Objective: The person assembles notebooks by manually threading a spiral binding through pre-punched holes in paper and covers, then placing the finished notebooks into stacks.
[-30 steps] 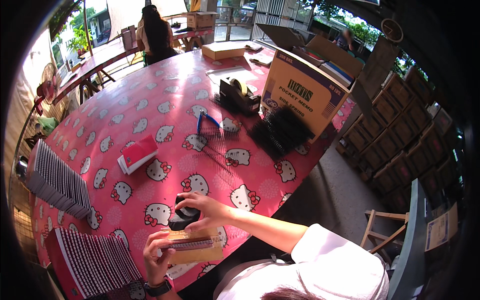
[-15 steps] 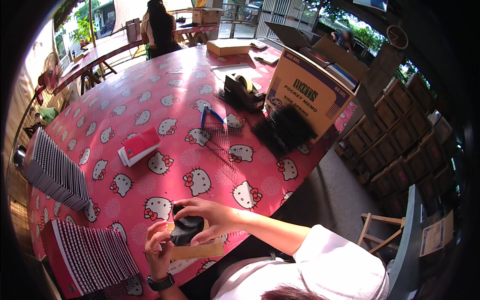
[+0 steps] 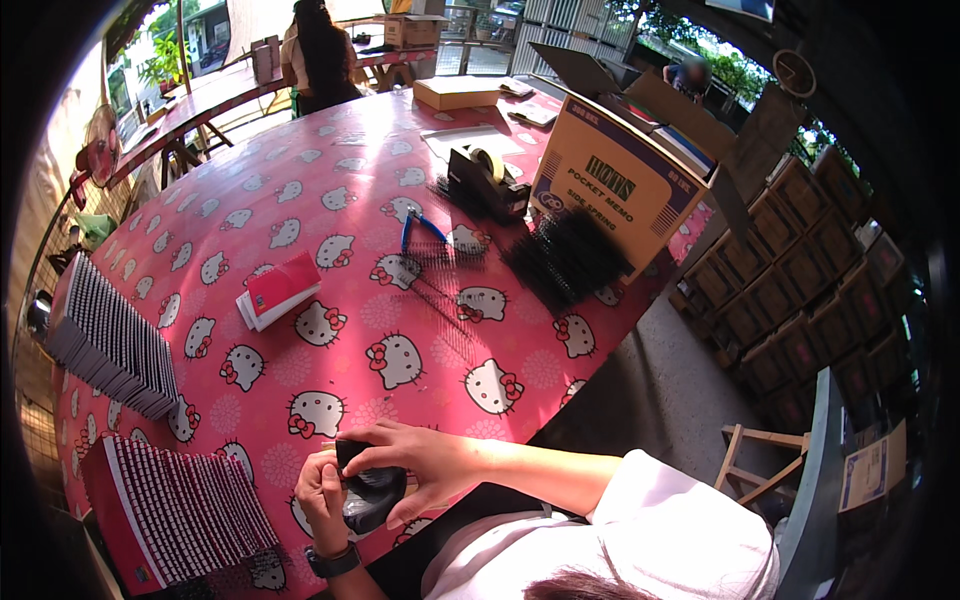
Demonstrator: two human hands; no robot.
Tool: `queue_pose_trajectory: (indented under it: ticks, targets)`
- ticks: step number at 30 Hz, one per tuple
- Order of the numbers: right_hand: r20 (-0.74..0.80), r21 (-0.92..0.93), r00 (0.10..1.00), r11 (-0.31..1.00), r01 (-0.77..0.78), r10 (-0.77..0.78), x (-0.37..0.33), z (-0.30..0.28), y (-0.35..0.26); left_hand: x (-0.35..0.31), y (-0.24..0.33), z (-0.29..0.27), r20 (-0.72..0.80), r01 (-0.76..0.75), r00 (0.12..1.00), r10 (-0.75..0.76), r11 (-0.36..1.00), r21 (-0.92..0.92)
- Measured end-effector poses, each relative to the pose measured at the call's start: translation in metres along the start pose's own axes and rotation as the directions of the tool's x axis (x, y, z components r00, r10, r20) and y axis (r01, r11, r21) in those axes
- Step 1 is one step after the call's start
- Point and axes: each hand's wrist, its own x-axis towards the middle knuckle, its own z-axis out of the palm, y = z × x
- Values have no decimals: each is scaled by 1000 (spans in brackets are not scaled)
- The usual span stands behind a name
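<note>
Near the table's front edge, my right hand (image 3: 428,462) curves over a dark, smooth black object (image 3: 370,505), thumb on one side and fingers on the other. Its kind cannot be made out. My left hand (image 3: 324,492), with a dark watch on the wrist, is closed in a pinch against the object's left side. Whatever lies between those fingertips is too small or hidden to name. To the left, a stack of red spiral notebooks (image 3: 185,510) leans beside my left wrist, and another notebook stack (image 3: 115,340) stands behind it.
A red-covered notepad (image 3: 283,290) lies mid-table, with blue-handled pliers (image 3: 424,232) and loose black spiral wires (image 3: 440,290) beyond. A heap of black spirals (image 3: 565,262) sits before a cardboard box (image 3: 620,180). A tape dispenser (image 3: 485,185) stands nearby. Another person (image 3: 322,55) is at the far table.
Both hands have drawn slightly toward me with the black object. My left fingers have closed into a tighter pinch, and the tan cardboard-like piece beneath is now mostly out of sight.
</note>
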Motion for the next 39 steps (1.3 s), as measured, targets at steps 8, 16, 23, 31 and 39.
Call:
queue_pose_trajectory:
  ticks: [8, 16, 23, 31, 39]
  targets:
    - [-18, 16, 999, 1000, -26, 27, 20, -13, 14, -7, -14, -7, -195, -185, 969, 148, 965, -184]
    - [-18, 18, 990, 990, -141, 142, 21, -8, 21, -22, -18, -2, -363, -96, 924, 119, 992, 82]
    - [65, 236, 980, 951, -200, 190, 33, 0, 31, -29, -6, -3, -380, -101, 910, 168, 977, 190]
    - [-150, -612, 988, 783, -113, 26, 34, -10, 31, -21, 0, -1, -338, -178, 908, 249, 957, 229]
    - [-244, -138, 969, 989, -58, 23, 25, 16, -26, -7, 32, 3, -255, -268, 910, 326, 933, 239]
